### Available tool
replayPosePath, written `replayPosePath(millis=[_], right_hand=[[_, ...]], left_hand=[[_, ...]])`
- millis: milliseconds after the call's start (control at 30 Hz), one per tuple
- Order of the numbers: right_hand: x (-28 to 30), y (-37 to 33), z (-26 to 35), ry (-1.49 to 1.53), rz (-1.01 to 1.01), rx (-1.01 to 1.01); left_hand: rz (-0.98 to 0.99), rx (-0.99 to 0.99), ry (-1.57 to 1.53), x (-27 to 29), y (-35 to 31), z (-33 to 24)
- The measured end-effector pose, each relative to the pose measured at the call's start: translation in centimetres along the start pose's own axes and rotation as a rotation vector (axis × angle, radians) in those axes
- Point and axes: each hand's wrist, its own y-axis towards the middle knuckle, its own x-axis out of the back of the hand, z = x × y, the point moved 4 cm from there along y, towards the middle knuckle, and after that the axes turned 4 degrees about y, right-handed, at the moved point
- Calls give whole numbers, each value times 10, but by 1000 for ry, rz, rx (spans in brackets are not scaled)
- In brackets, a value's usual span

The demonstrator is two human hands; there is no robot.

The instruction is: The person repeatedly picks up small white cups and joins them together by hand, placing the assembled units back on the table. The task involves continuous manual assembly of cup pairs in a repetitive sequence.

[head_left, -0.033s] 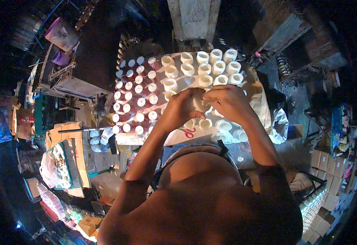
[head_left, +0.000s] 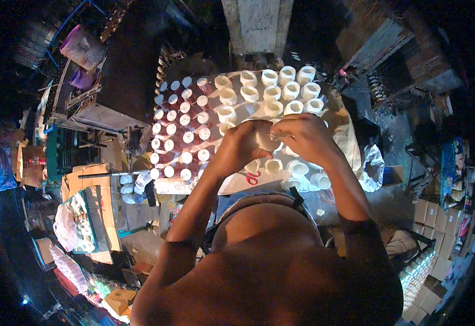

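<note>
A table (head_left: 167, 187) spread with pale paper (head_left: 232, 186) stands in a dim, cluttered workshop. Rows of white cups (head_left: 272, 93), mouths up, fill its middle and right; dark red cylinders with round white tops (head_left: 186, 157) line its left. Above the paper, near the table's close edge, a pale piece (head_left: 264, 141) sits between the two hands. The fingers of the left hand (head_left: 241, 145) curl around it, thumb beneath; the fingers of the right hand (head_left: 303, 135) bunch narrowly at its other side, though I cannot tell whether they pinch it or something small against it. A tan sheet (head_left: 341, 126) and a crumpled white bag (head_left: 373, 167) lie along the right. Beyond are stacked cartons (head_left: 433, 217); leftward, a smudged bucket (head_left: 83, 49) and flattened cardboard (head_left: 106, 209).
</note>
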Motion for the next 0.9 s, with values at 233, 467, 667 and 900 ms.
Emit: replayPosePath(millis=[233, 467, 667, 900], right_hand=[[12, -3, -2, 149, -50, -63], [6, -4, 4, 146, -74, -11], [6, -2, 6, 106, -83, -14], [7, -3, -5, 353, -65, -84]], left_hand=[[-20, -27, -40, 1, -3, -1], [-22, -58, -50, -2, -1, -4], [78, -2, -64, -1, -2, -9], [-20, -40, -206, 3, -4, -17]])
